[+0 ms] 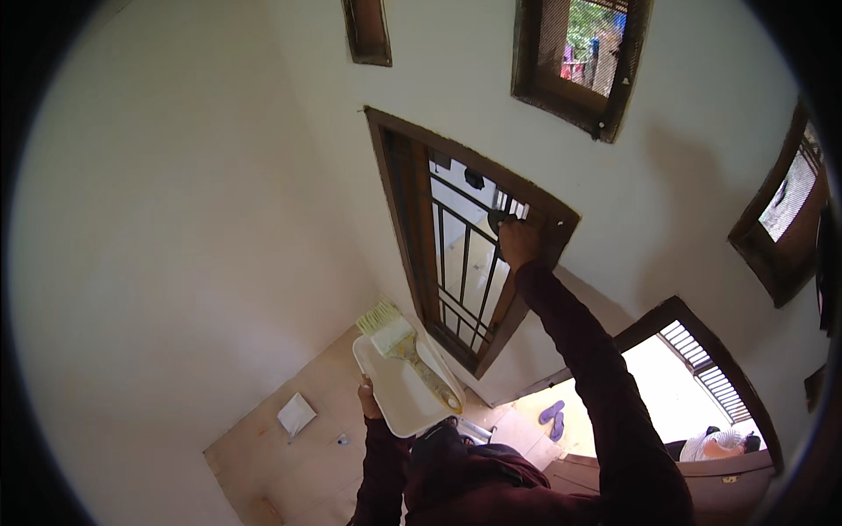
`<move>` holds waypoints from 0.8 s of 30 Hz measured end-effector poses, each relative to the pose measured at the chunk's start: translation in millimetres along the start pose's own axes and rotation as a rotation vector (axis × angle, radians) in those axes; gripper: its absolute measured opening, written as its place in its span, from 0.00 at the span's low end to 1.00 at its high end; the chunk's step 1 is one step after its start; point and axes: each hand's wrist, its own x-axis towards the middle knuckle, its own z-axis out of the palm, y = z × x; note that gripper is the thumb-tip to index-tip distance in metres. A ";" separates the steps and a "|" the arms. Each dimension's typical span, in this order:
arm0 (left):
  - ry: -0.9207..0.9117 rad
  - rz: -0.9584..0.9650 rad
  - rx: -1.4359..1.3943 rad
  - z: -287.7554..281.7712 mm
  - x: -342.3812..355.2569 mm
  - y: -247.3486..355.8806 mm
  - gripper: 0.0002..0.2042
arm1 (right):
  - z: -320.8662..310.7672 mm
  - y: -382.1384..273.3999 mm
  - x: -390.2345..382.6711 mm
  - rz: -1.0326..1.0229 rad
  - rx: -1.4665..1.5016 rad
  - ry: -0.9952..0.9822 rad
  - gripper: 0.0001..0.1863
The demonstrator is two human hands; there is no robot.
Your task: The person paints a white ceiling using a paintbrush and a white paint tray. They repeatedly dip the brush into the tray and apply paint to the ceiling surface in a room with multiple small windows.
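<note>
My left hand [369, 399] holds a white plastic tray [388, 394] by its left side. A wide paintbrush [423, 377] with pale, paint-coated bristles and a stained handle lies across the tray, its bristles over the far rim. My right arm is raised to the brown-framed window [393, 175], where my right hand [519, 235] is closed on the dark metal grille [465, 219] near the frame's upper right. A small dark shape at those fingertips is too unclear to name.
White walls [158, 193] surround smaller brown-framed windows [605, 123]. Below are tiled floor [316, 465] with a white square object [295, 414], a metal piece [474, 430] under me, probably a ladder, and an open doorway [653, 324] with purple slippers [553, 416] and a pale bundle [710, 445].
</note>
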 end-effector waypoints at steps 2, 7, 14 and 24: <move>-0.040 0.067 0.034 0.3 -3.7 -6.4 0.37 | 4.1 1.7 2.3 -0.024 -0.028 -0.125 0.08; -0.082 0.025 -0.096 -2.3 -0.7 -24.8 0.39 | 14.1 6.8 9.5 -0.027 0.032 -0.018 0.06; -0.179 0.022 -0.276 7.0 -7.9 -25.8 0.40 | 25.2 11.1 7.1 -0.078 0.052 0.032 0.06; -0.073 0.048 -0.208 3.5 0.1 -32.5 0.38 | 34.6 3.7 5.2 0.017 0.108 0.132 0.08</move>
